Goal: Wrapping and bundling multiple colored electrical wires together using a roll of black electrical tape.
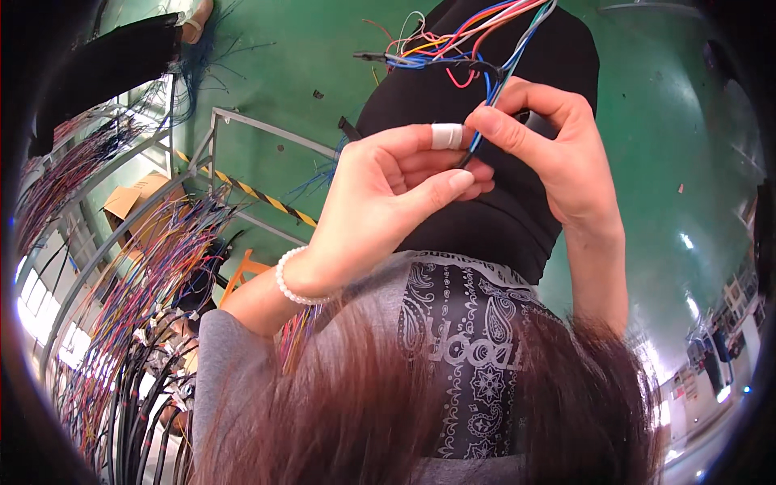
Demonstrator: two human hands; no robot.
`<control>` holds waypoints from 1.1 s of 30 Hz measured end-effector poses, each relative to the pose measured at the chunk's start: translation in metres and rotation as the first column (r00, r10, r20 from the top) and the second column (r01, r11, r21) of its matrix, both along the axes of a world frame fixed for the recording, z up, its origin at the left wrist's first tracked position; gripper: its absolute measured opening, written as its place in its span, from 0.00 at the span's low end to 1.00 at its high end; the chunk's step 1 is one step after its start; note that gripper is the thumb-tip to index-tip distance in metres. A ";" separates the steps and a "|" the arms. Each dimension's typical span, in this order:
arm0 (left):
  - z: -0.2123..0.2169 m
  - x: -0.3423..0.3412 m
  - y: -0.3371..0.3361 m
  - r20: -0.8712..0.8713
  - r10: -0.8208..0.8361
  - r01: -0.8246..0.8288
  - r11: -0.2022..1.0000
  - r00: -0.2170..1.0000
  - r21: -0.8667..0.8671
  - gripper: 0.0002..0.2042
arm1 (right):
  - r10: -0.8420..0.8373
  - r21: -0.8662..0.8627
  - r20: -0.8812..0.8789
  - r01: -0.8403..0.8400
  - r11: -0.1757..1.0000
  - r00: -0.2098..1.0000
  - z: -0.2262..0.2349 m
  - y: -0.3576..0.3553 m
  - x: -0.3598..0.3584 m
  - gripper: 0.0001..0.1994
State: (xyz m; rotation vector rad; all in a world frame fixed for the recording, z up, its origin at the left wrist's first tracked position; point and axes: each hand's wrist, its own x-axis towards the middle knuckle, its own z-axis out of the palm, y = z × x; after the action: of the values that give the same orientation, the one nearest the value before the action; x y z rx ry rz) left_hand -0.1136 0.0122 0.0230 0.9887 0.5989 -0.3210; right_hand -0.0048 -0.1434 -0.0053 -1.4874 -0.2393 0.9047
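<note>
Head view.
Item: one bundle of thin wires [517, 50], mainly blue, red, white, yellow and green; it enters at the top edge and lies over the wearer's black garment [461, 230]. A blue-and-dark strand [476, 141] runs down from it, between the two hands.
Left hand [368, 190]: fingers and thumb closed about the strand's lower end; white wrap [447, 136] round the index finger; white bead bracelet [283, 276] at the wrist.
Right hand [566, 158]: thumb and index finger pinched on the same strand, just above the left fingertips. Hands close together.
Surroundings, left side: grey metal frame [275, 132]; black-and-yellow striped strip [257, 195]; open cardboard box [133, 202]; large mass of multicoloured wires [158, 275]; black cables [133, 404] beneath it.
Underfoot: green floor [667, 153].
Foreground: grey top [222, 364], dark patterned panel, long brown hair.
</note>
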 end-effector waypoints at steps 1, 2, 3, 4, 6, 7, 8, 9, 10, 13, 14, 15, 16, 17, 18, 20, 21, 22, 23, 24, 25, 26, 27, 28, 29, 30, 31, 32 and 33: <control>-0.001 0.003 0.003 0.032 -0.069 0.069 0.998 0.997 0.011 0.18 | 0.020 0.011 0.004 -0.020 1.000 1.000 0.001 0.000 0.003 0.07; -0.001 0.004 0.004 0.028 -0.065 0.064 0.998 0.998 0.013 0.18 | 0.040 0.022 0.008 -0.040 0.999 0.999 0.001 0.001 0.005 0.07; 0.000 0.005 0.004 -0.019 -0.035 0.035 0.999 0.999 -0.039 0.17 | 0.049 0.010 0.005 -0.049 0.999 0.999 -0.003 0.001 0.005 0.07; 0.000 0.007 0.004 -0.067 -0.014 0.008 0.996 0.998 -0.091 0.17 | 0.048 0.011 0.001 -0.048 0.999 0.999 -0.004 0.001 0.006 0.07; 0.001 0.008 0.004 -0.074 -0.048 0.041 0.995 0.996 -0.092 0.17 | 0.033 0.014 -0.009 -0.033 0.999 0.999 -0.004 0.003 0.007 0.07; 0.002 0.008 0.004 -0.078 -0.080 0.072 0.993 0.994 -0.095 0.16 | 0.033 0.014 -0.012 -0.033 0.999 0.999 -0.004 0.003 0.007 0.07; 0.002 0.007 0.002 -0.080 -0.079 0.071 0.993 0.994 -0.095 0.16 | 0.032 0.001 0.005 -0.032 1.000 0.999 -0.004 0.003 0.007 0.07; 0.002 0.007 -0.001 -0.065 -0.041 0.036 0.997 0.997 -0.068 0.16 | 0.030 -0.013 0.023 -0.030 0.999 0.999 -0.004 0.003 0.007 0.07; 0.002 0.006 -0.003 -0.050 -0.003 0.001 0.999 0.999 -0.042 0.16 | 0.031 -0.013 0.019 -0.030 0.999 0.999 -0.006 0.003 0.005 0.07; 0.002 0.005 -0.001 -0.016 -0.020 0.020 1.000 1.000 -0.004 0.15 | -0.047 0.014 0.074 0.046 0.999 0.996 -0.009 0.004 -0.001 0.09; 0.003 0.005 0.000 -0.017 -0.018 0.018 1.000 1.000 -0.004 0.15 | -0.041 -0.001 0.030 0.041 0.999 0.999 -0.008 0.005 -0.002 0.08; 0.005 0.006 0.001 -0.016 -0.043 0.044 0.999 0.999 0.024 0.15 | -0.036 -0.016 -0.014 0.036 0.999 0.999 -0.008 0.005 -0.003 0.07; 0.007 0.007 0.002 -0.012 -0.068 0.069 0.996 0.998 0.050 0.14 | -0.034 -0.016 -0.012 0.034 0.999 0.999 -0.006 0.004 -0.002 0.07; 0.006 0.007 0.002 -0.011 -0.067 0.067 0.996 0.998 0.050 0.14 | -0.038 0.019 -0.104 0.040 0.999 0.994 -0.005 0.003 -0.001 0.07; 0.006 0.007 0.002 -0.007 -0.086 0.086 0.994 0.996 0.070 0.14 | -0.039 0.053 -0.195 0.050 0.997 0.980 -0.005 0.003 0.000 0.07; 0.007 0.006 0.002 -0.003 -0.107 0.107 0.990 0.994 0.088 0.13 | -0.028 0.053 -0.189 0.039 0.998 0.982 -0.006 0.001 0.000 0.07; 0.009 0.006 0.002 -0.001 -0.122 0.121 0.987 0.993 0.108 0.13 | -0.018 0.054 -0.184 0.028 0.998 0.983 -0.006 0.001 -0.001 0.08; 0.010 0.006 0.002 -0.001 -0.137 0.136 0.982 0.991 0.129 0.13 | -0.020 0.053 -0.184 0.030 0.998 0.983 -0.006 0.001 -0.001 0.08; 0.011 0.006 0.002 -0.001 -0.139 0.138 0.982 0.990 0.128 0.13 | -0.027 0.063 -0.183 0.039 0.997 0.983 -0.005 0.001 -0.001 0.07; 0.013 0.006 0.001 0.007 -0.155 0.152 0.977 0.988 0.148 0.13 | -0.035 0.072 -0.183 0.048 0.996 0.982 -0.004 0.000 -0.001 0.07; 0.013 0.005 0.001 0.013 -0.171 0.166 0.972 0.985 0.168 0.13 | -0.038 0.071 -0.185 0.052 0.996 0.982 -0.003 0.001 -0.003 0.07; 0.012 0.004 0.001 0.011 -0.174 0.170 0.971 0.985 0.167 0.13 | -0.030 0.070 -0.155 0.041 0.997 0.987 -0.001 0.001 -0.004 0.07; 0.011 0.002 0.001 -0.002 -0.168 0.166 0.972 0.986 0.165 0.13 | -0.021 0.069 -0.125 0.030 0.997 0.992 0.000 0.001 -0.005 0.07; 0.011 0.002 0.001 -0.013 -0.159 0.159 0.974 0.987 0.164 0.13 | -0.023 0.069 -0.126 0.032 0.997 0.992 0.000 0.001 -0.005 0.07; 0.012 0.003 0.000 -0.013 -0.161 0.161 0.973 0.987 0.163 0.13 | -0.032 0.076 -0.089 0.039 0.996 0.996 0.000 0.000 -0.005 0.07; 0.013 0.003 0.000 -0.013 -0.173 0.173 0.973 0.985 0.151 0.13 | -0.041 0.085 -0.051 0.046 0.995 0.998 0.000 0.000 -0.005 0.08; 0.014 0.004 0.000 -0.011 -0.184 0.184 0.973 0.983 0.140 0.13 | -0.043 0.085 -0.050 0.047 0.995 0.998 0.001 0.000 -0.005 0.08; 0.011 0.004 0.000 -0.009 -0.185 0.184 0.973 0.983 0.140 0.13 | -0.062 0.063 0.012 0.061 0.996 0.998 0.002 0.000 -0.007 0.08; 0.005 0.002 0.000 0.019 -0.224 0.213 0.949 0.974 0.234 0.12 | -0.079 0.043 0.075 0.076 0.996 0.994 0.003 0.000 -0.008 0.07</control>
State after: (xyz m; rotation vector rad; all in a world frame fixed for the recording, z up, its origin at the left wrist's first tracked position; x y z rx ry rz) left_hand -0.1112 0.0124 0.0283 1.2879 0.4925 -0.4311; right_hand -0.0127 -0.1432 -0.0021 -1.4863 -0.2531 0.7777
